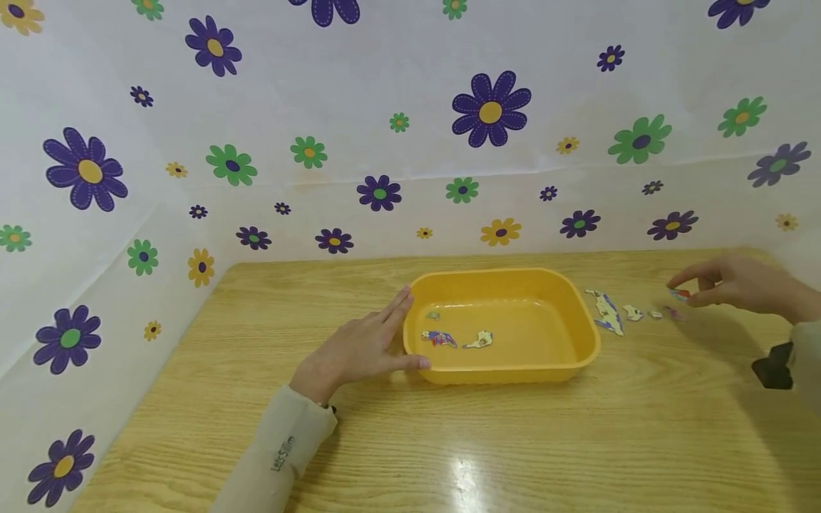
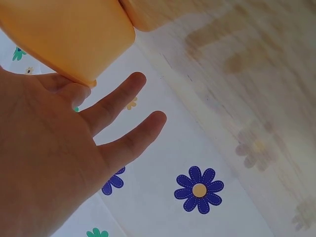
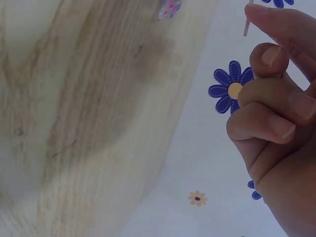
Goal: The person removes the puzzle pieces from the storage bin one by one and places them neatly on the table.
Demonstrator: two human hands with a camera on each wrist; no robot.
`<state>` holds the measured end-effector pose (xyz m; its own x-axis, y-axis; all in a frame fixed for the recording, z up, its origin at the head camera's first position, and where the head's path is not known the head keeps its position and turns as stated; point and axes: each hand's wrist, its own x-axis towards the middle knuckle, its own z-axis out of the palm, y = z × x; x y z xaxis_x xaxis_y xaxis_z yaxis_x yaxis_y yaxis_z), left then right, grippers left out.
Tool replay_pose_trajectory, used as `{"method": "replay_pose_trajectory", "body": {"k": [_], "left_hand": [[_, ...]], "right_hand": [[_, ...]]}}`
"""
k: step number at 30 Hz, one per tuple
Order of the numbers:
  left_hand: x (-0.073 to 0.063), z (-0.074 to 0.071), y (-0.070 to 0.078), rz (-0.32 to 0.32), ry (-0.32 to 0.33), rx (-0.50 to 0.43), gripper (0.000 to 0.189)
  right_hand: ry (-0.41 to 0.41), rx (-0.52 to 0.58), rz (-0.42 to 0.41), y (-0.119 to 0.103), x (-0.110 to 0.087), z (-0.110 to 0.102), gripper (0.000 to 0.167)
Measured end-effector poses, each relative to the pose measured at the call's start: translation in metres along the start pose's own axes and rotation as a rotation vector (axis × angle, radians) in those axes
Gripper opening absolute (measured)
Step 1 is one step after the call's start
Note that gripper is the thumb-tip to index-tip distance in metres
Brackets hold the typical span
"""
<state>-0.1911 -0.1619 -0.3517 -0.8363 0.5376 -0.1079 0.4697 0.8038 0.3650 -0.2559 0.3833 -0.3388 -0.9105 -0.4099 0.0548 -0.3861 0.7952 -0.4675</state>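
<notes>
A yellow plastic tub (image 1: 500,376) stands on the wooden table. My left hand (image 1: 359,353) rests against its left end, fingers straight along the side and thumb over the front rim; the left wrist view shows the spread fingers beside the tub wall. Inside lie a small greenish cutout (image 1: 432,315), a purple-and-red cutout (image 1: 440,338) and a cream cutout (image 1: 479,340). To the tub's right, my right hand (image 1: 747,285) pinches a small flat red-and-blue cutout (image 1: 680,294) between thumb and index finger, just above the table. The right wrist view shows that cutout (image 3: 247,24) edge-on, its other fingers curled.
Between tub and right hand lie a long cream-and-blue cutout (image 1: 608,313), a cream cutout (image 1: 633,313), a tiny pale cutout (image 1: 655,314) and a pinkish-purple cutout (image 1: 673,313). A white flower-printed sheet (image 1: 423,71) stands behind the table (image 1: 359,456) and along its left.
</notes>
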Motion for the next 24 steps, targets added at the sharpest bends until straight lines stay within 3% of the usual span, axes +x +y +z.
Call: {"method": "replay_pose_trajectory", "body": {"k": [2,8,24], "left_hand": [[0.000,0.000,0.000,-0.001,-0.003,0.002,0.105],[0.000,-0.001,0.002,0.002,0.001,0.013,0.104],[-0.003,-0.001,0.003,0.007,0.017,0.009,0.104]], "right_hand": [[0.000,0.007,-0.002,0.006,-0.002,0.001,0.054],[0.005,-0.037,0.033,0.020,-0.005,0.006,0.016],[-0.071,-0.107,0.137,0.026,-0.012,0.004,0.029]]}}
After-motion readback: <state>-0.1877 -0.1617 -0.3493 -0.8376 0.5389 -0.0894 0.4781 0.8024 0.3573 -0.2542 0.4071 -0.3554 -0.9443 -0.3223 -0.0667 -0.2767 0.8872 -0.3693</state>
